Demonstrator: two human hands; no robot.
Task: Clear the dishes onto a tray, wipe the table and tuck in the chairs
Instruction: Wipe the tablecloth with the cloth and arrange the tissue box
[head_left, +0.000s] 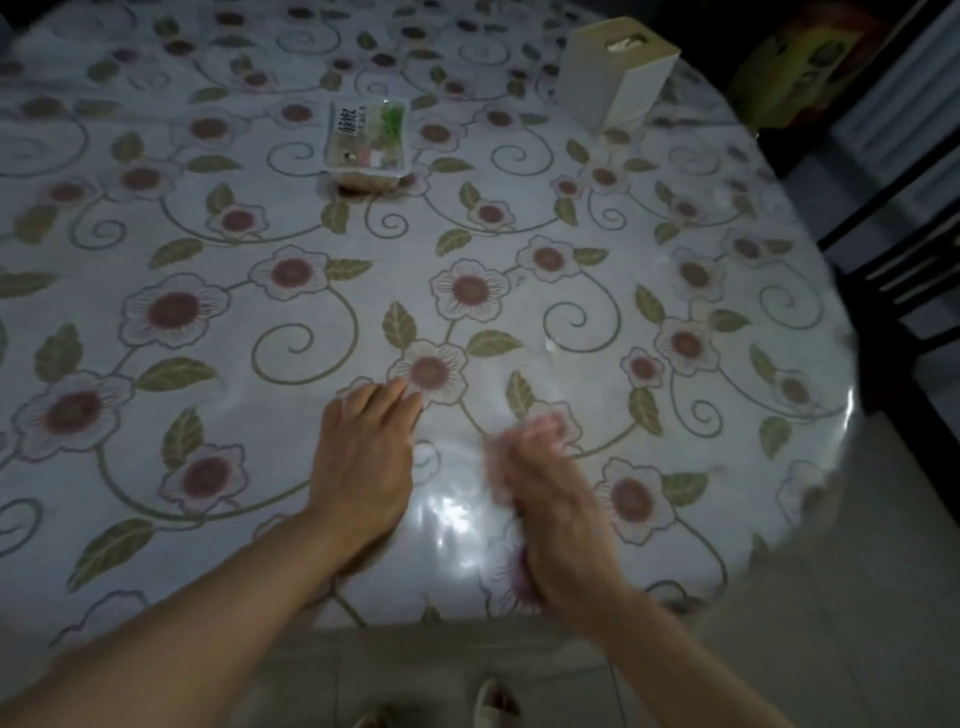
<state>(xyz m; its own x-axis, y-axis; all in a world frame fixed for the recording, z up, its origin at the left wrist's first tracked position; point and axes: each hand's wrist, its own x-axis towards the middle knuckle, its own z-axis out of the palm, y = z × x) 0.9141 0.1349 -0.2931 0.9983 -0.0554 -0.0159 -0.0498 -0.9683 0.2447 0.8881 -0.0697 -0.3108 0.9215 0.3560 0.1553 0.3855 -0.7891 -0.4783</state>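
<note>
Count: two hands, one plastic food box, one white carton, one dark chair. No tray or dishes in view.

Left hand: flat, palm down on the surface, fingers straight and close together, tips touching the flowered cover, holding nothing.

Right hand: just right of the left hand, near the front edge, heavily blurred. Something pinkish shows at the fingers and under the palm; can't tell if it's a cloth or the flower print, and can't tell how far the fingers are curled.

The food box sits well beyond the left hand, toward the middle of the surface, sealed with a printed film. The carton stands upright beyond and right of the box, near the far right edge. The chair is off the right edge, apart from it. A slippered foot is on the tiled floor below the front edge. Nothing lies between the hands and the box.
</note>
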